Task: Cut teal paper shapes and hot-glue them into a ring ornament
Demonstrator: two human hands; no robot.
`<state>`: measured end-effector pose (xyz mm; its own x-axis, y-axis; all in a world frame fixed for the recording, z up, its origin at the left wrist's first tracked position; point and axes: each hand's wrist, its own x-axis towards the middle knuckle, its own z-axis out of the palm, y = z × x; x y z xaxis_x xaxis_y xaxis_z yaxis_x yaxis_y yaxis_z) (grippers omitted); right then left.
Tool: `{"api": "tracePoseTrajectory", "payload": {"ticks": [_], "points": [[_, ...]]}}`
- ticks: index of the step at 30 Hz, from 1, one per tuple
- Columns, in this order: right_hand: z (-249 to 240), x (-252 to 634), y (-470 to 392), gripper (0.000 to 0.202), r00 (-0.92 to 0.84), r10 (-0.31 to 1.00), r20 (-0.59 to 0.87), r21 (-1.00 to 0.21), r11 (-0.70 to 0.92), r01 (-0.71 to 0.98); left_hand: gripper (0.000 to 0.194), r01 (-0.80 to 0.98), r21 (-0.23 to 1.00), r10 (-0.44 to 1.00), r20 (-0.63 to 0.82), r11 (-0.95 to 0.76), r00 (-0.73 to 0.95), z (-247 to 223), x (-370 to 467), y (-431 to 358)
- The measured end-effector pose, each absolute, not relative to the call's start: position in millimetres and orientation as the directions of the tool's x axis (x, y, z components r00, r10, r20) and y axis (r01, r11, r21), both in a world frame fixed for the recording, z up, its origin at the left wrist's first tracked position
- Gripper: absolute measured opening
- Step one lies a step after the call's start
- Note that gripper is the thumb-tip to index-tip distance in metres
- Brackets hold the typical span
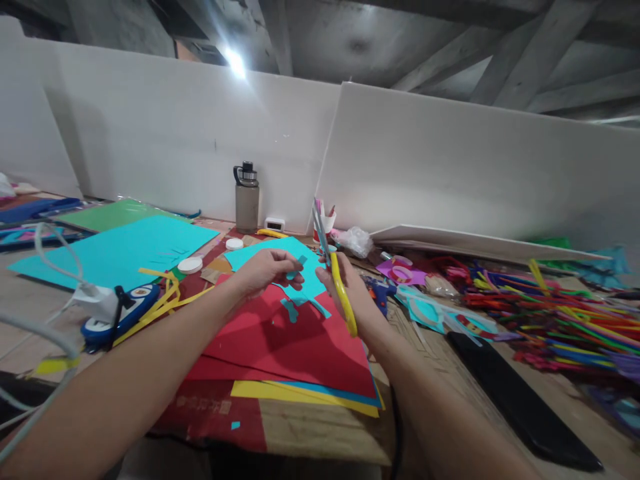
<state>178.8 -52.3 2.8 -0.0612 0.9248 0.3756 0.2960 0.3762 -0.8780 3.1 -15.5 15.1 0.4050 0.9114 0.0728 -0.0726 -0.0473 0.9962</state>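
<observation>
Pinched in my left hand (270,272) is a small piece of turquoise paper (297,268). My right hand (349,288) is closed around scissors (343,293) with yellow handles, their blades pointing up and away from me. Whether the blades are apart is hard to make out. Below both hands lie red paper sheets (295,350), with turquoise scraps (290,310) on them. A larger turquoise sheet (265,249) with a cut edge lies just behind the hands. Yellow and blue sheets (305,396) stick out from under the red ones.
A grey bottle (247,203) stands at the back by a white board. Left are a turquoise sheet (135,247), yellow strips (170,293) and a power strip (125,313). To the right lie a blue glue gun (381,293), a black slab-like object (520,400) and many coloured pipe cleaners (575,313).
</observation>
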Motion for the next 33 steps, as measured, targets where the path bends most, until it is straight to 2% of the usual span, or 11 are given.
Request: {"api": "tracePoseTrajectory", "payload": {"ticks": [3,7,13,19,33], "points": [[1,185,-51,0.029,-0.208,0.91,0.36,-0.78,0.415,0.468,0.015,-0.051,0.997,0.921,0.068,-0.053,0.384,23,-12,-6],[1,187,-57,0.033,-0.324,0.91,0.26,-0.737,0.404,0.542,0.013,0.008,0.998,0.934,0.058,-0.065,0.354,28,-25,-3],[14,184,-69,0.039,-0.342,0.923,0.175,-0.735,0.354,0.579,0.006,-0.026,0.994,0.931,0.105,-0.102,0.35,29,-25,-4],[16,183,-70,0.041,-0.338,0.924,0.178,-0.724,0.356,0.591,0.006,-0.058,0.99,0.915,0.142,-0.13,0.378,28,-23,-2],[18,184,-71,0.044,-0.35,0.925,0.147,-0.739,0.338,0.583,0.007,0.014,0.991,0.905,0.113,-0.13,0.409,31,-27,-2]]}}
